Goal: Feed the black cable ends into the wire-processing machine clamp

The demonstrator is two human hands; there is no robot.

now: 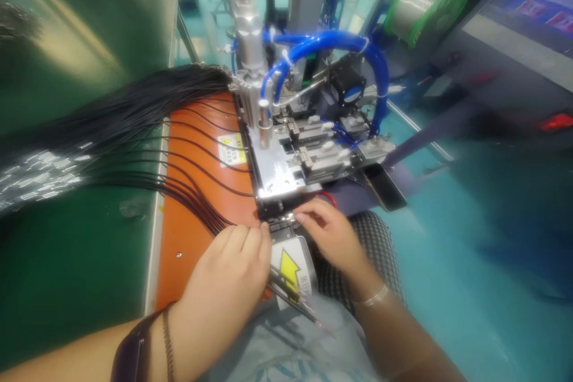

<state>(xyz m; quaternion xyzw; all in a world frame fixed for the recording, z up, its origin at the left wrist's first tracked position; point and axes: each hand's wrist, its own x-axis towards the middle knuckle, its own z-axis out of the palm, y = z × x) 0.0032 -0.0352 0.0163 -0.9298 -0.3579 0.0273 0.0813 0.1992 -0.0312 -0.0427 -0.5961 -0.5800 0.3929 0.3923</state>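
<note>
My left hand [237, 265] is closed around a bundle of black cables [208, 215]. Their stripped ends [298, 304] stick out past my fist, over a white label with a yellow arrow [290, 265]. My right hand [329, 230] has its thumb and fingertips pinched together at a small metal fixture [286, 219] on the front of the machine [275, 176]. What lies between those fingertips, if anything, is too small to make out. Several single black cables run from the machine's left edge across the orange board [179, 256].
A thick mass of black cables [134, 107] hangs off to the left, its far ends shiny. Blue hoses [335, 40] arch over the machine's metal cylinders. A phone [384, 186] lies at the machine's right corner. A green-rimmed spool [425, 9] stands at the back right.
</note>
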